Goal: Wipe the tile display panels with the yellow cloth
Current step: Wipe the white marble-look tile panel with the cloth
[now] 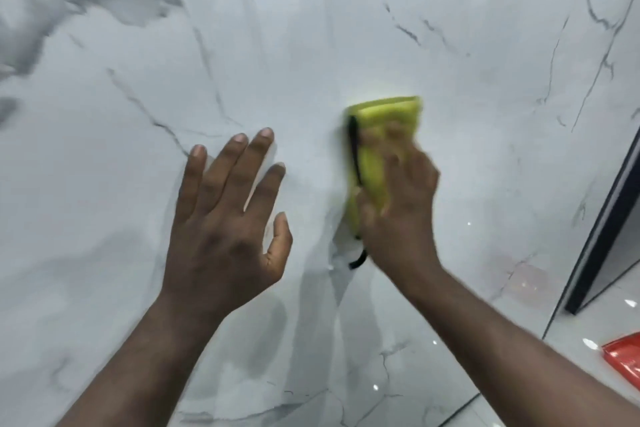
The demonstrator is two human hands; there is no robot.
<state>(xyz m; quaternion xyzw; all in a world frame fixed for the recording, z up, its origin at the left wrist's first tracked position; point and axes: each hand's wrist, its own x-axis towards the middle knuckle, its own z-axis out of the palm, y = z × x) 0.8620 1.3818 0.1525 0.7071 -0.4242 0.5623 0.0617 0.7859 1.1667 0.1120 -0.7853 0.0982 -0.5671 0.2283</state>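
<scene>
Left hand (221, 218) flat, fingers spread, on shiny marble panel (104, 166). Right hand (398, 211), blurry, presses soft folded yellow cloth (377, 135) on panel.

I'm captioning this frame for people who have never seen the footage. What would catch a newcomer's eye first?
The yellow cloth near the centre, pressed under the right hand against the glossy marble-look tile panel. Beside it, the left hand lies flat and spread on the same panel. A small red object peeks in at the lower right edge.
</scene>
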